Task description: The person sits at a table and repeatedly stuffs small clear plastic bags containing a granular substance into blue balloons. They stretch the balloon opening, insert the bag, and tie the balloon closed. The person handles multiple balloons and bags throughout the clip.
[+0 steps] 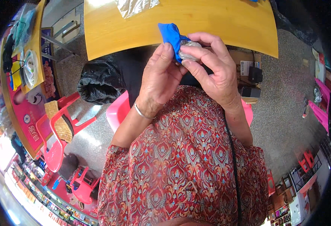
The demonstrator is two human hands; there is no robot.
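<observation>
Just above my lap, at the near edge of the yellow table, both hands meet on one small bundle. My left hand (161,75) is closed, its thumb pressed on a piece of blue fabric (170,34) that ends in a pointed tip. Fingers of my right hand (212,67) pinch a crumpled wad of clear plastic film (190,50) at the right side of the fabric. The wad touches the blue fabric and seems partly tucked into it; what it wraps, if anything, is hidden.
Another crumpled clear plastic bag (137,5) lies on the yellow table (225,22). Left of my legs sits a black plastic bag (99,81). A cardboard box (248,62) with a black adapter (255,74) stands under the table. A pink chair (56,150) is on the left.
</observation>
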